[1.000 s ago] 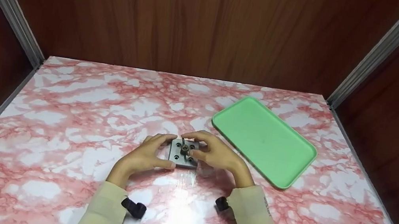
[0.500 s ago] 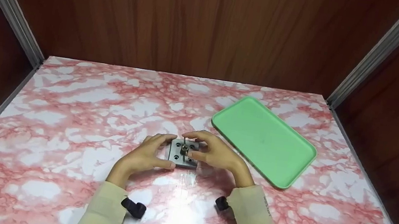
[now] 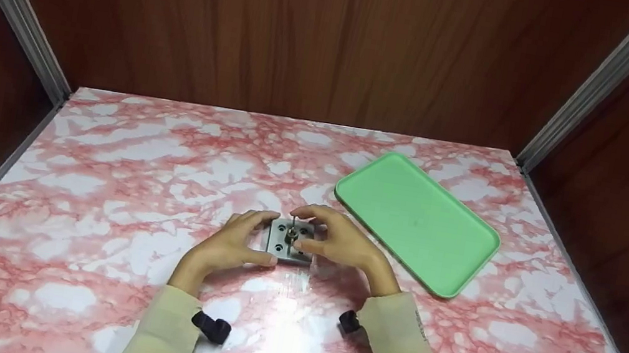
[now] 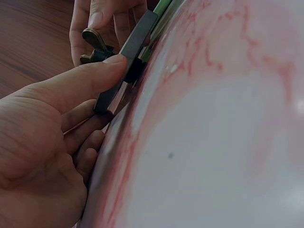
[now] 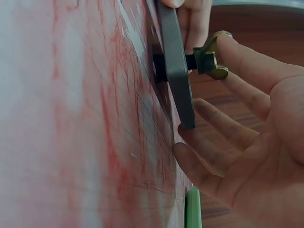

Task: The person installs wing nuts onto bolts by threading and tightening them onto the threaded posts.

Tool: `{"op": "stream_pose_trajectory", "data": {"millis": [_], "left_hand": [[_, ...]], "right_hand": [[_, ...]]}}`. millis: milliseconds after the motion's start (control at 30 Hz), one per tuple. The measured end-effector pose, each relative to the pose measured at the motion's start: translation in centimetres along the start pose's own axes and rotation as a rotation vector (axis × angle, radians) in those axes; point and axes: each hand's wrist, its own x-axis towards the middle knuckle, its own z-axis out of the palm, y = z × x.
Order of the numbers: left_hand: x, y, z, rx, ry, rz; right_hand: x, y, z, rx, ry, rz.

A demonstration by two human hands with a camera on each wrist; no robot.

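Observation:
A square metal plate (image 3: pixel 284 241) with holes near its corners lies low over the table, in the middle of the head view. My left hand (image 3: pixel 228 246) grips its left side, thumb on the near edge and fingers at the far edge. A brass-coloured wing nut (image 5: pixel 206 61) sits on a black threaded bolt (image 5: pixel 191 62) standing up through the plate's centre. The black bolt head (image 5: pixel 160 68) shows under the plate in the right wrist view. My right hand (image 3: pixel 347 243) pinches the wing nut's wings between thumb and forefinger, its other fingers spread beside the plate.
A light green tray (image 3: pixel 415 223) lies to the right, beyond my right hand. The table (image 3: pixel 93 217) has a red-and-white marbled top. Brown wood-grain panels (image 3: pixel 311 37) enclose the back and sides. A black wrist-worn device (image 3: pixel 212 327) sits on my left sleeve.
The wing nut has turned a little clockwise as seen from above, its wings now almost in line with the view. My right fingertips shifted slightly with it. The left hand and plate stayed put.

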Motion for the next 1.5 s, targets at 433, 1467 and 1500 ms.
{"op": "stream_pose_trajectory", "data": {"millis": [433, 1467, 1500], "left_hand": [[0.1, 0.0, 0.1, 0.002, 0.007, 0.001], [0.1, -0.2, 0.0, 0.006, -0.006, -0.009], [0.1, -0.2, 0.0, 0.005, -0.007, -0.010]], "right_hand": [[0.3, -0.4, 0.5, 0.057, 0.045, 0.060], [0.7, -1.3, 2.3, -0.032, 0.168, 0.163], [0.7, -1.3, 2.3, -0.037, 0.167, 0.168]]}}
